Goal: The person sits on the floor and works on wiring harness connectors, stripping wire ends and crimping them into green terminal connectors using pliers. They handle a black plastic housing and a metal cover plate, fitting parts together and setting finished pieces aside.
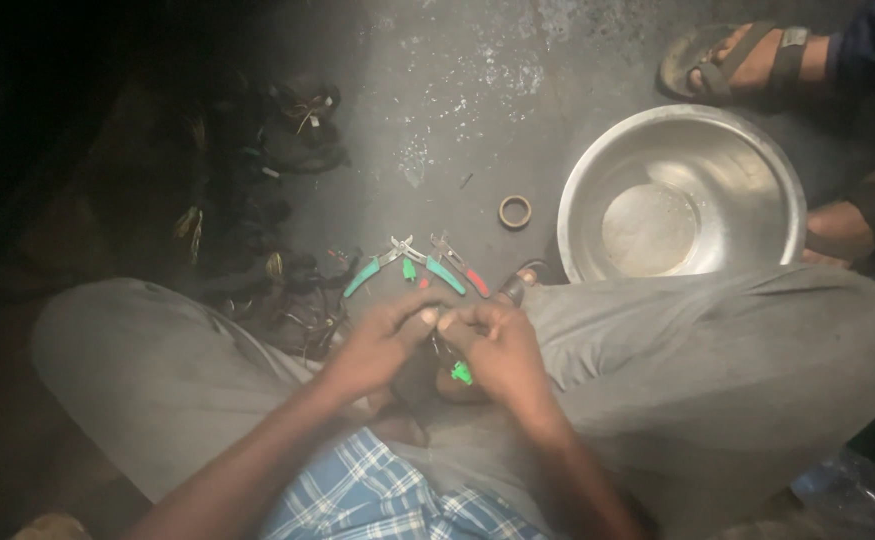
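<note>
Both hands, left hand (383,345) and right hand (498,350), pinch together on a small green-tipped part (462,374); green-handled pliers (403,262), a red-handled tool (461,266) and a steel bowl (758,160) lie beyond.

dim, grainy view; light pools mid-frame, glare on the steel bowl (683,195), edges black.
</note>
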